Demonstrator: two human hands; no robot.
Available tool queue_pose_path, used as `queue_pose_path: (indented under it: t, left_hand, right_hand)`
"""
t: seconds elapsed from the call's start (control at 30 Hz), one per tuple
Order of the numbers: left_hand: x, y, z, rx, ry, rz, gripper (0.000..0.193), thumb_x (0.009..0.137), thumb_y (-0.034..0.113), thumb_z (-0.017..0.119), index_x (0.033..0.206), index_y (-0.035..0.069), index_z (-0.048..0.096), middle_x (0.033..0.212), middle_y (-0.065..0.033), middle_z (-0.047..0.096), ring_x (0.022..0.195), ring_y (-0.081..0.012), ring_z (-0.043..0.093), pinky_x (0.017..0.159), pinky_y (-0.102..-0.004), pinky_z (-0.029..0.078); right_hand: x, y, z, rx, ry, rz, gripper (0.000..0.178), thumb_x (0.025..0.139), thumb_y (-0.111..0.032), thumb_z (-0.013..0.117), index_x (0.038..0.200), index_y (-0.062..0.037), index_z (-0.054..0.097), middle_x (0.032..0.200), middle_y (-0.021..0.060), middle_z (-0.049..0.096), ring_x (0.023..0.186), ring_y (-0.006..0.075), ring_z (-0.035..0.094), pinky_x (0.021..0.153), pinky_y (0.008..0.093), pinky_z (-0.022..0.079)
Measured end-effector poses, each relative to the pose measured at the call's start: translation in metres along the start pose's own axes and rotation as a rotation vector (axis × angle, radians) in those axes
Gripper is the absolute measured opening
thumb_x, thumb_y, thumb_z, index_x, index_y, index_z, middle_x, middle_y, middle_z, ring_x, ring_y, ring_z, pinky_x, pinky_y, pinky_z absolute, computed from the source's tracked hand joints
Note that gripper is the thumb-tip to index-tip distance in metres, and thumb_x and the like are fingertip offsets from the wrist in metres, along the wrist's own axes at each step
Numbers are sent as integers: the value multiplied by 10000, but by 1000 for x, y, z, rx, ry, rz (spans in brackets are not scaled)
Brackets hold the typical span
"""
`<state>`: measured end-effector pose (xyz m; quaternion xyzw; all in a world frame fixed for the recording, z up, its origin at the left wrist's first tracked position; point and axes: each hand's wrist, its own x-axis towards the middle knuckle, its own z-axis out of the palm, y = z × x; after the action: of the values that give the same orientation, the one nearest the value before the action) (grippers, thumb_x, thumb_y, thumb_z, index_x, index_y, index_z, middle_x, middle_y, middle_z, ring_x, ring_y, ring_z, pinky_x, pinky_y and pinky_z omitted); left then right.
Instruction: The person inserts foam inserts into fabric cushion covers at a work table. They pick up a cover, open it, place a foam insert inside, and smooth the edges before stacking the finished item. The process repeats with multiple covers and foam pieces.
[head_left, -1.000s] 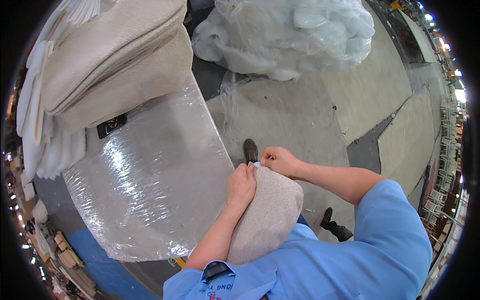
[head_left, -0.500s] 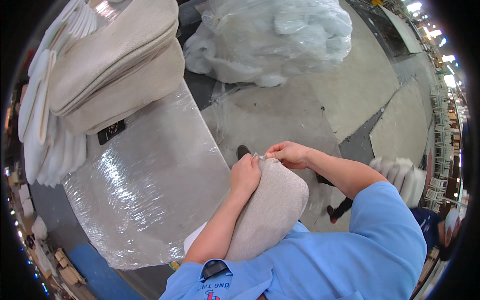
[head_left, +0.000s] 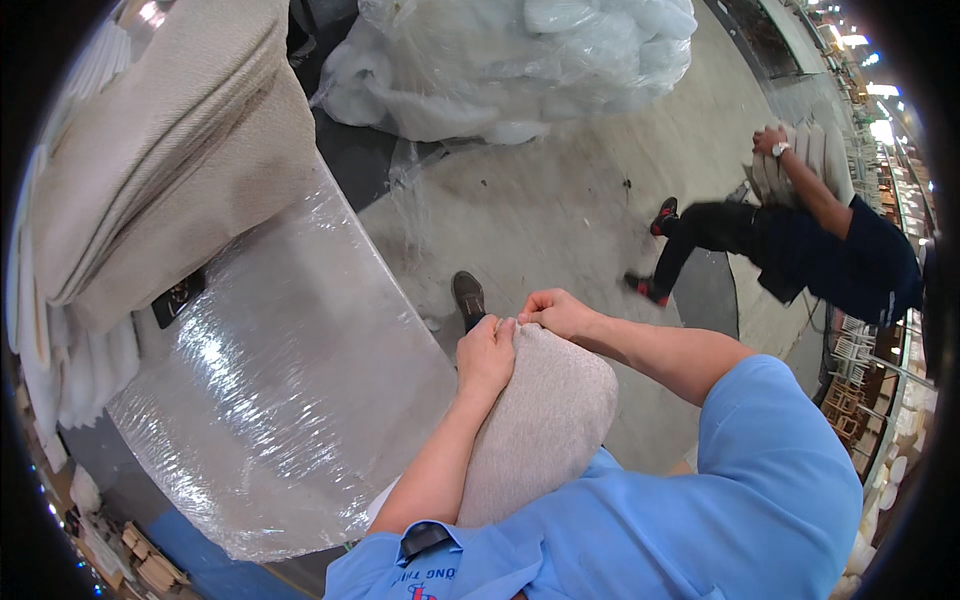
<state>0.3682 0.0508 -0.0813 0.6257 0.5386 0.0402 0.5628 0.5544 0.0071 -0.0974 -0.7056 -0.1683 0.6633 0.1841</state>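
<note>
A beige cushion in a textured fabric cover (head_left: 545, 415) rests against my body, its far end pointing away from me. At that end my left hand (head_left: 486, 357) grips the left corner of the cover, thumb on top. Right beside it my right hand (head_left: 560, 312) pinches the edge of the same fabric between thumb and fingers. The fingertips of both hands almost meet. A bit of white padding (head_left: 383, 498) shows under my left forearm. What lies inside the cover at the gripped edge is hidden.
Left of me stands a plastic-wrapped table (head_left: 300, 380) bearing stacked beige covers (head_left: 180, 150), white padding sheets (head_left: 95, 375) and a small black object (head_left: 180, 298). A large clear bag of white filling (head_left: 510, 70) lies ahead. At right, a person in dark clothes (head_left: 830, 250) carries several cushions (head_left: 805, 165).
The person at right has come further into view, carrying cushions. My view has shifted, so the table and stack sit further left. Both hands keep hold of the cover's edge.
</note>
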Motion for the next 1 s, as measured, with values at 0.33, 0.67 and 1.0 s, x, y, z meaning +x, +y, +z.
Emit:
queue_pose_path:
  t: [0.33,0.67,1.0]
  left_hand:
    - [19,-36,13,-130,-100,-155,420,1003,345,650,832,-34,587,809,-265,653,729,-436,600,711,-484,477]
    - [10,-17,-2,194,-98,-3,435,1013,383,636,856,-22,610,836,-262,654,838,-474,659,750,-537,486]
    - [3,-18,0,330,-57,170,358,1017,248,677,826,-27,549,781,-212,601,733,-371,595,702,-472,471]
  right_hand:
    - [32,22,16,388,-192,537,110,1022,-134,663,951,-57,697,837,59,712,725,161,692,603,385,584]
    - [48,81,26,772,-512,532,162,1040,-183,638,1021,-48,725,911,64,749,781,184,725,718,368,612]
    - [24,75,59,1073,-458,449,132,943,-154,734,893,-32,734,885,102,762,759,194,718,730,376,606]
